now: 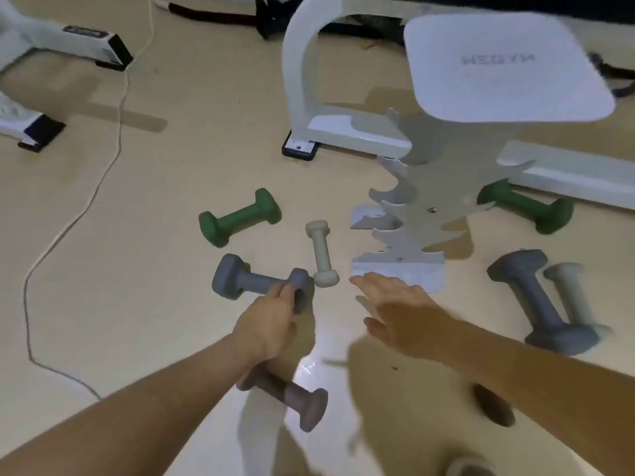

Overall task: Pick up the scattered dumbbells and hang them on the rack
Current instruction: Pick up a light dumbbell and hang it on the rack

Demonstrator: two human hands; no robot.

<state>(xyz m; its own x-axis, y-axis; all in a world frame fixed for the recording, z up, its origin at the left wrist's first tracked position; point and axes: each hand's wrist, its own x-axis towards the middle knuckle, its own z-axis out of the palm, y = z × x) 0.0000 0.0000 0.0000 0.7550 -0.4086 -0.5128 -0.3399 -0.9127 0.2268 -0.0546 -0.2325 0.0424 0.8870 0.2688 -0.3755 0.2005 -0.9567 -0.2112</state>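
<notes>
On the floor beside the rack (412, 214), the left hand (271, 324) closes its fingers (287, 292) around the grey dumbbell (254, 280); the right hand (402, 310) hovers open, empty. Lifting carelessly could knock the touching cream dumbbell (321, 250).

Two bare forearms reaching forward and down from the bottom of the view. Left forearm running up from the lower left corner, wrist straight, left hand (271, 324) seen from the back, fingers (287, 293) curled closed around the near end of a grey dumbbell (254, 281). Right forearm entering from the lower right edge, angled toward the middle. Right hand (400, 312) flat and spread, palm down, fingers (369, 282) extended together and pointing up-left, thumb (376, 328) splayed toward the left hand. Holding nothing, slightly blurred. Hands near each other, not touching.
</notes>
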